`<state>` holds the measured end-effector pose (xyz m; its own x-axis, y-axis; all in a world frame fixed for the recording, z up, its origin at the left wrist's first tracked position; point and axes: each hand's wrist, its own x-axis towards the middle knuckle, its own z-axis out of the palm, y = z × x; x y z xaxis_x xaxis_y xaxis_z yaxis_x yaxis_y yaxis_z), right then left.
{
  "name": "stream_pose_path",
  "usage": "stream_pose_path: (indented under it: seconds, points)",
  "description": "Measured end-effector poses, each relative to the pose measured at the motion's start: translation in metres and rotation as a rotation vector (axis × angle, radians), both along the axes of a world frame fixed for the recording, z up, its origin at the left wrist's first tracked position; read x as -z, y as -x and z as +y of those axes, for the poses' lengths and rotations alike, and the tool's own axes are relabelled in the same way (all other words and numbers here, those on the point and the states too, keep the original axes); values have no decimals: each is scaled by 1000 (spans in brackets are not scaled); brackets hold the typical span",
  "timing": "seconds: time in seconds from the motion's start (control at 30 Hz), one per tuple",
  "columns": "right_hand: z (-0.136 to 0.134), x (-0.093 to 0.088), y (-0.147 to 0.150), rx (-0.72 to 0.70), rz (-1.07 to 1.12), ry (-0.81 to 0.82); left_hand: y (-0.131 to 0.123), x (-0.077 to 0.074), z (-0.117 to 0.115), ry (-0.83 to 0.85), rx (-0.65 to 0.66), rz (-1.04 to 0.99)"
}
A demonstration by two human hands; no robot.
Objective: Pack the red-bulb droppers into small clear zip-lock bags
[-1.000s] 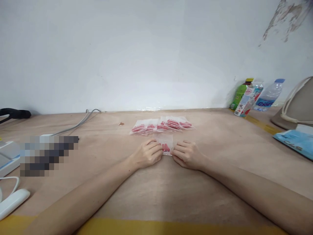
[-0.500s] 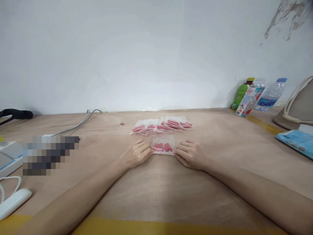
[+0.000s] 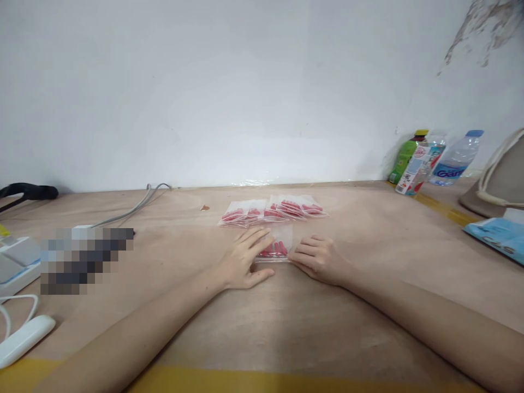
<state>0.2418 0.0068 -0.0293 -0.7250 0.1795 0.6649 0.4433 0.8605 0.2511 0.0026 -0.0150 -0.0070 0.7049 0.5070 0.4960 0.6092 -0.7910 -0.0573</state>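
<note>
A small clear zip bag (image 3: 282, 234) with several red pieces in it lies flat on the table, its zip edge facing me. Over its left side rests my left hand (image 3: 246, 259), fingers spread and thumb stretched out near the zip edge. At the bag's near right corner my right hand (image 3: 317, 256) is closed, thumb and fingertips pinching the edge. Just beyond lies an overlapping row of similar bags (image 3: 272, 208) holding red pieces. The kind of the red pieces is too small to make out.
On the left are a power strip (image 3: 20, 256), a grey cable (image 3: 126, 211), a white rounded device (image 3: 27, 341) and a blurred-out dark object (image 3: 85, 262). Several bottles (image 3: 454, 161), a grey bag (image 3: 503, 174) and a blue packet (image 3: 497, 237) stand or lie on the right. A wall (image 3: 245, 98) rises behind.
My left hand has let go of the bag's left corner, opened, and moved right over the bag. The bag's near edge has come slightly towards me. My right hand keeps its pinch.
</note>
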Motion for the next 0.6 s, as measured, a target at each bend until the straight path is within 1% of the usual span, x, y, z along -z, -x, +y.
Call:
stream_pose_path:
  seconds: [0.13,0.2,0.27,0.33,0.43,0.53,0.6]
  points:
    - [2,0,-1,-45,-12,123,-12,3,-5,196,-2,70]
    - [3,0,-3,-37,3,184,-9,2,-8,263,-15,89]
    - [4,0,-4,-34,20,221,1,0,-15,295,-40,100]
    - [5,1,-5,-41,41,240,17,-3,-24,305,-74,113]
    - [5,4,-4,-53,75,264,51,-9,-39,305,-143,130]
    - [5,6,-3,-65,103,285,89,-16,-50,326,-271,95]
    - [5,6,-2,-70,113,299,112,-19,-50,378,-361,55]
